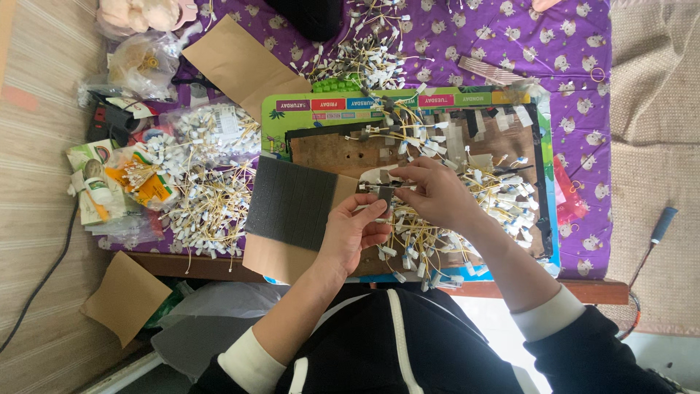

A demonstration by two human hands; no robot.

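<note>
— Left hand (355, 232)?
— Curled just off the edge of the dark grey foam sheet (292, 202), fingers bent, fingertips pinching the lower end of a small white-tagged wire piece (384, 191).
— Right hand (436, 193)?
— Hovering over the brown work board (332, 152), thumb and forefinger closed on the same wire piece from above. Both hands meeting at it, between the foam sheet and the heap.
— Which heap?
— Loose yellow wires with white tags (481, 208), spread under and beside the right hand, covering much of the board's right half.
— Under the board?
— A colourful plastic mat (306, 108) with a row of coloured labels, lying on a purple patterned cloth (554, 44).
— More wires elsewhere?
— Another pile (208, 211) left of the foam sheet, a third (372, 55) beyond the mat's far edge, and a clear bag of them (211, 131) near the left pile.
— Anything else nearby?
— A brown cardboard sheet (240, 62) at the top left, another brown piece (124, 295) on the floor, and a racket handle with blue grip (660, 226) off to the right.
— Sleeves?
— Dark, with white cuffs, at both wrists.
</note>
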